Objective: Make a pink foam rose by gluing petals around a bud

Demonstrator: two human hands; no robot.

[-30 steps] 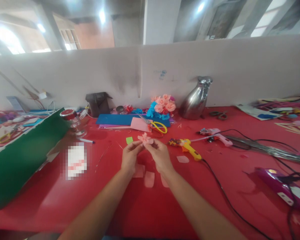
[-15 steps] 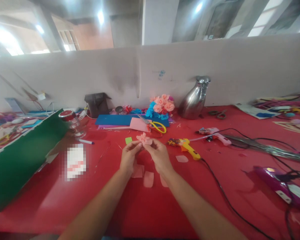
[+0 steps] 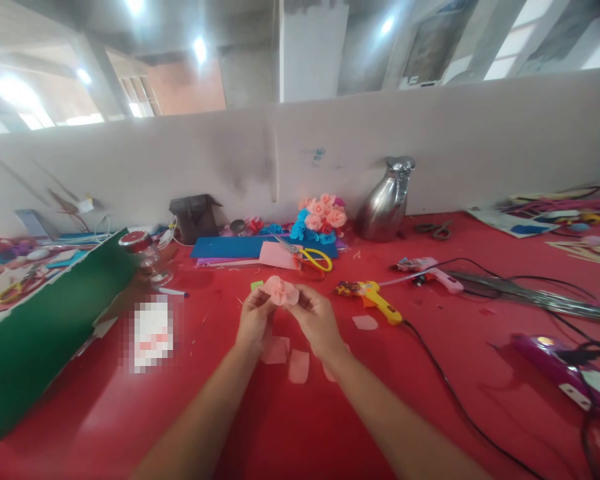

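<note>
Pinching pink flower, base hidden behind hands

The head view looks forward and down across the red table. The left hand and right hand sit close, mid-frame.

A steel jug is set at the far edge of the red bench, with a bunch of paper flowers just beside it. Yellow-handled scissors are laid on a blue sheet. A yellow glue gun and a pink glue gun are seen mid-bench. A green board is laid at the left edge.
</note>
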